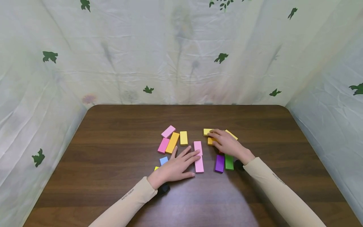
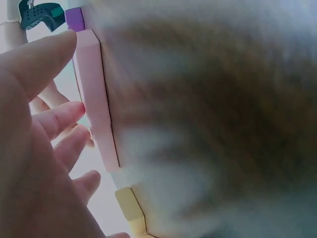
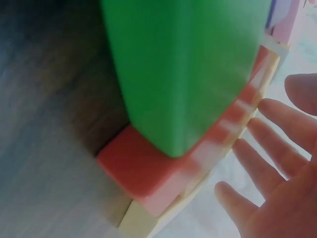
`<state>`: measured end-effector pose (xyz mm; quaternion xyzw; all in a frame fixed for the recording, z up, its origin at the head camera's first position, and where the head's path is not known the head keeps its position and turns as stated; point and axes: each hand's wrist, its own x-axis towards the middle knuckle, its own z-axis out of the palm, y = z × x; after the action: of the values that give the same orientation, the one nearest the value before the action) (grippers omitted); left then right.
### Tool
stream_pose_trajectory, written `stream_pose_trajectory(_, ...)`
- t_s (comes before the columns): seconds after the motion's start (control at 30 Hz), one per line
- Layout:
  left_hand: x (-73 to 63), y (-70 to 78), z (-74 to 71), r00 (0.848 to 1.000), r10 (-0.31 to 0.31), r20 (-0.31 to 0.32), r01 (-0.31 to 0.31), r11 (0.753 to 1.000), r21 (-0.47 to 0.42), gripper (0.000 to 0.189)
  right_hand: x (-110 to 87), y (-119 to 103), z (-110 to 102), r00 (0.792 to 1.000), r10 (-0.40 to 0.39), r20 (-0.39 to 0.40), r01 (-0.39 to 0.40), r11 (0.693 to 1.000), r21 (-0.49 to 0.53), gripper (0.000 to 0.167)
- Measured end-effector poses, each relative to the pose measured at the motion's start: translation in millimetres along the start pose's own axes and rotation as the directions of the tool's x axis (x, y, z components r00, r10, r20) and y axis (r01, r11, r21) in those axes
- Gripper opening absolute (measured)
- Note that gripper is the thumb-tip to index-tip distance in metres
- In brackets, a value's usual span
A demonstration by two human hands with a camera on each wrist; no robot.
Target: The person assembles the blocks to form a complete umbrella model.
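Observation:
My left hand point(image 1: 177, 165) spreads its fingers across two light pink blocks, one point(image 1: 197, 145) behind the other point(image 1: 199, 167), lying end to end. In the left wrist view its fingertips are right at the side of the pink blocks point(image 2: 94, 89). Over the right cluster reaches my right hand point(image 1: 228, 145), partly covering a yellow block point(image 1: 207, 132) and an orange block point(image 1: 210, 141). Its fingers extend beside a red block point(image 3: 141, 161) in the right wrist view. A green block point(image 1: 229, 163) and a purple block point(image 1: 219, 164) lie just in front of that hand.
Left of the middle lie a pink block point(image 1: 168, 131), a darker pink block point(image 1: 163, 145), an orange block point(image 1: 172, 143) and a yellow block point(image 1: 183, 138). A blue block point(image 1: 163, 160) shows beside the left hand. The brown wooden table point(image 1: 113, 142) meets a patterned curtain point(image 1: 127, 63) behind.

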<state>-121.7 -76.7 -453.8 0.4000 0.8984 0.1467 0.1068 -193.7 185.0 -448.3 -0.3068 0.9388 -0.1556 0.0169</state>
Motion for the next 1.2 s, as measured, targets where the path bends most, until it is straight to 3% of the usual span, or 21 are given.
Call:
stream_pose_trajectory(0.3,-9.6,11.3,-0.8,0.999,0.045,0.029,-0.046,0.999,0.023,0.066,2.1,-7,-1,0.997,0.076,-0.012,-0.076,0.997,-0.019,0.041)
stream_pose_trajectory(0.47,-10.9,15.4,1.4,0.998,0.041,0.036,-0.043,0.998,0.049,0.066,3.7,-6,0,0.997,0.071,0.000,-0.071,0.997,-0.026,0.041)
stream_pose_trajectory(0.83,-1.8,14.5,5.2,0.999,0.033,-0.006,-0.033,0.997,0.068,0.069,9.0,-5,-3,0.999,0.007,0.050,-0.007,1.000,0.004,0.041)
stream_pose_trajectory(1.2,12.3,14.0,2.4,0.999,0.044,0.017,-0.045,0.998,0.045,0.065,9.1,-2,-5,0.998,-0.021,0.060,0.019,0.999,0.040,0.041)
